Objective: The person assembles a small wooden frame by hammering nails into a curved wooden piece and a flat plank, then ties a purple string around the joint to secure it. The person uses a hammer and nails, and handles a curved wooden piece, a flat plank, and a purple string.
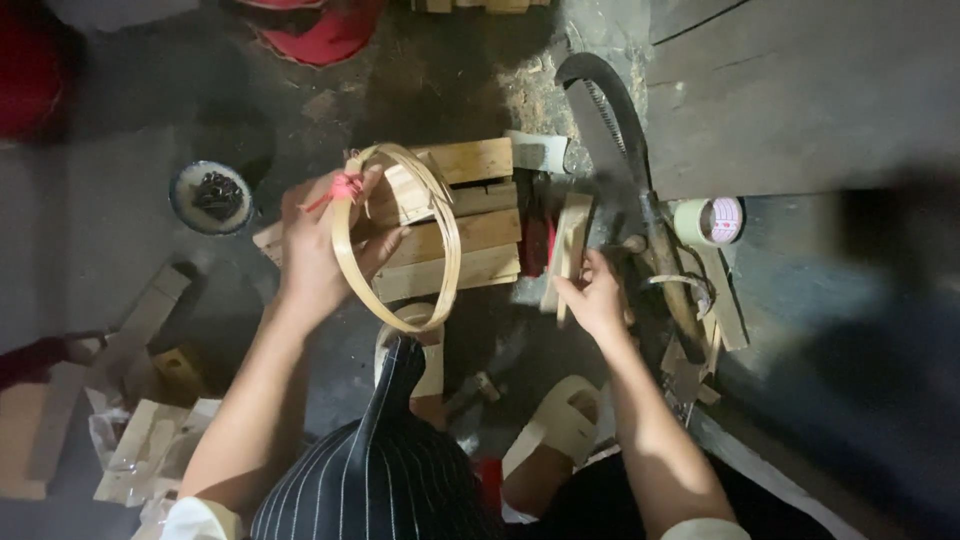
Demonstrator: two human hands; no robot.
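A bowl [211, 197] of dark bits sits on the floor.
Left hand [318, 250] grasps a bamboo hoop [398, 240]; right hand [597, 295] pinches a wood strip [566, 252].

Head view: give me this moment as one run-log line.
left hand: holds bamboo hoop | right hand: grips wooden strip | under hoop: wooden slat block | nearby: saw, tape roll

A bent bamboo-strip hoop [398, 236] is lying over a stack of flat wooden slats [455, 232] on the floor. A round bowl of dark pieces [211, 197] is sitting left of the stack; a curved toothed saw [618, 140] and a tape roll [709, 220] are lying to its right.
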